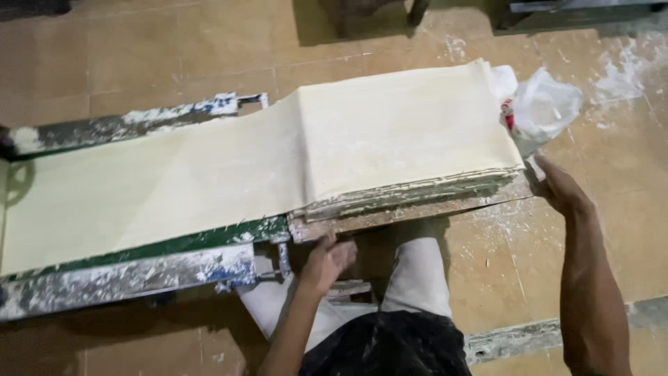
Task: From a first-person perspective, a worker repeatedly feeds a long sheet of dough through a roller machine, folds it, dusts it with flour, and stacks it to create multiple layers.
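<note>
A long pale dough sheet (pixel 139 181) runs off a green conveyor belt (pixel 209 240) and folds onto a thick stack of dough layers (pixel 410 132) resting on a flour-dusted wooden board (pixel 417 209). My left hand (pixel 327 261) hangs just below the board's near edge, fingers loosely curled, holding nothing. My right hand (pixel 560 188) touches the right end of the board next to the stack, fingers apart. My knees in light trousers (pixel 417 271) are under the board.
A white plastic bag (pixel 546 104) lies at the stack's far right corner. The conveyor's metal frame (pixel 118 278), crusted with flour, runs along the left. Flour is scattered over the tan tiled floor (pixel 612 83). Dark furniture legs stand at the top.
</note>
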